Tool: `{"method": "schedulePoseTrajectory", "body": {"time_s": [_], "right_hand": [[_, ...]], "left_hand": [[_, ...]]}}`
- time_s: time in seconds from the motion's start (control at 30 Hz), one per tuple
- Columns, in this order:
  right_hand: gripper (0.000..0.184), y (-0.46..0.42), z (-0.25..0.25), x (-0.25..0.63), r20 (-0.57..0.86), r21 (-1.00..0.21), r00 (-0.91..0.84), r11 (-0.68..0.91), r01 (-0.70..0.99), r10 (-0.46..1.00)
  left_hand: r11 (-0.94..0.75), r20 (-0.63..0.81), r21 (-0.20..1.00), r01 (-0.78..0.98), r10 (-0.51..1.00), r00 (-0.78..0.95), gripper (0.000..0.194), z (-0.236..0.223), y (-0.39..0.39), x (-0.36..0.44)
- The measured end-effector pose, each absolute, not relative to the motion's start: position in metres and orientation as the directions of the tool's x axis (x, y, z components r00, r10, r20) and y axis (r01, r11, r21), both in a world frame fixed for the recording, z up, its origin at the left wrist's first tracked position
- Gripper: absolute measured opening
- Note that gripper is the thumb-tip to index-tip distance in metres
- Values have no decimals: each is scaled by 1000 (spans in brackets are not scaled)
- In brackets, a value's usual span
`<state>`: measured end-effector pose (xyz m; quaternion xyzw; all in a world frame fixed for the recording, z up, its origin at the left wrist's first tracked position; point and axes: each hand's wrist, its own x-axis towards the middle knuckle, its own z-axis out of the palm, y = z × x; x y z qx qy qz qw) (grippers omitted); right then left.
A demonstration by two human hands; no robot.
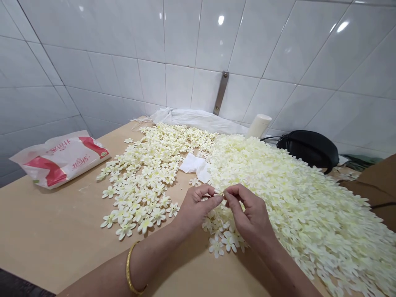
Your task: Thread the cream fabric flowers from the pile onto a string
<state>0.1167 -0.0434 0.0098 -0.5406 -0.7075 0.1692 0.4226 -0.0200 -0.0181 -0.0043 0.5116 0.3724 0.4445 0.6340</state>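
Note:
My left hand (197, 206), with a gold bangle (128, 268) on its forearm, pinches a small pale artificial flower (218, 192) between thumb and forefinger. Fingers closed, my right hand (250, 211) meets it at the flower's other side, thumb and forefinger pressed together there. Most of the flower is hidden by the fingertips. Under and beyond the right hand spreads a large heap of cream-yellow artificial flowers (297, 202). To the left lies a looser spread of similar flowers (148, 169), many showing yellow middles. A few loose ones (216, 246) rest just below the hands.
A white and red tissue pack (66, 159) lies on the wooden table (55, 222) at left. White tissue (195, 166) sits between the flower piles. Behind the heap are a cream cylinder (259, 126) and a black case (309, 149). A tiled wall (179, 37) bounds the back.

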Motion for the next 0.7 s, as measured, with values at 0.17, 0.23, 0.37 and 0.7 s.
{"method": "schedulePoseTrajectory", "body": {"time_s": [0.17,0.23,0.37,0.7], "right_hand": [[31,-39,10,118,154,-924,-32,156,350,987],[35,-39,10,118,53,-960,-107,80,267,993],[33,-39,10,118,47,-977,-174,81,196,984],[19,-39,8,120,70,-987,-75,80,141,995]], "left_hand": [[228,-101,935,-272,905,413,25,-6,-15,-21],[243,-101,931,-273,888,448,24,-5,-15,-21],[213,-105,953,-216,899,425,26,-2,-17,-21],[161,-82,973,-167,912,401,25,2,-19,-22]]}}
